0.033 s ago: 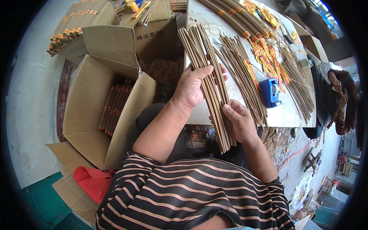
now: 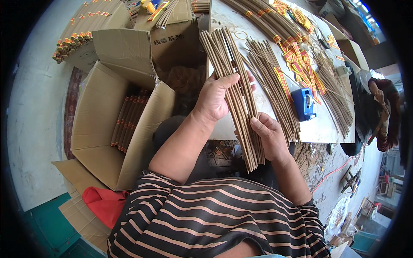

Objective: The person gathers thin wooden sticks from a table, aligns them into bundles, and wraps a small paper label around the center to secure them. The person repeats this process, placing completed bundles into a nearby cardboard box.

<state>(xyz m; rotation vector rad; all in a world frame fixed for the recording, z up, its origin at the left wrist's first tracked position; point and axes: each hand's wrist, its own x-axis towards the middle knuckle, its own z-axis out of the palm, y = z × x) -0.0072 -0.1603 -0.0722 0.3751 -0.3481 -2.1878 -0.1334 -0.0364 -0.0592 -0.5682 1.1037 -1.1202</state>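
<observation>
A loose bunch of brown incense sticks (image 2: 235, 99) slants across my lap at the table's front edge. My left hand (image 2: 217, 95) is closed round its upper left part, thumb on top and fingertips showing on the far side. Lower down, my right hand (image 2: 267, 133) grips the right side, its thumb lying along the sticks. A narrow gap splits the bunch lengthwise between the hands. Beyond my right hand, more loose incense sticks (image 2: 273, 81) lie on the white table (image 2: 230, 129), with a blue tape dispenser (image 2: 304, 105) next to them.
Red and yellow paper labels (image 2: 301, 64) are scattered over the table, near more sticks (image 2: 331, 90). Wrapped bundles (image 2: 271, 21) lie at the back. On my left stands an open cardboard box (image 2: 92, 124) containing labelled bundles (image 2: 129, 122). Another person's hand (image 2: 377, 92) shows at far right.
</observation>
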